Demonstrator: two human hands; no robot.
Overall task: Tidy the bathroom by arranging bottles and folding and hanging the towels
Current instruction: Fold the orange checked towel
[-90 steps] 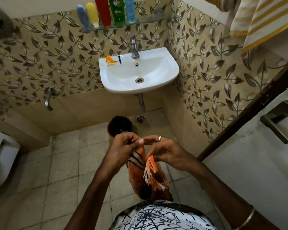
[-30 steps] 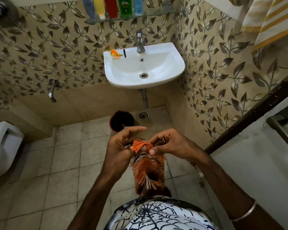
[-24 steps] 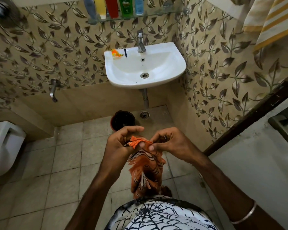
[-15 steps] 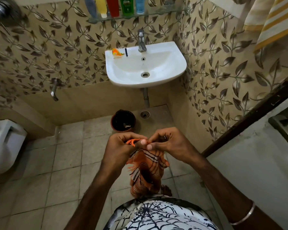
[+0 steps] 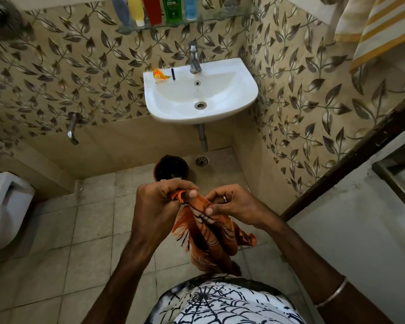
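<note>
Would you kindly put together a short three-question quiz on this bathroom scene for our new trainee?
1. True or false: both the left hand and the right hand grip the orange towel.
2. Which bottle stands on the glass shelf between the yellow bottle and the green bottle? A) red bottle B) white C) black
3. Fill in: the small orange packet lies on the rim of the ____.

Key: 1 true; 2 A; 3 sink.
</note>
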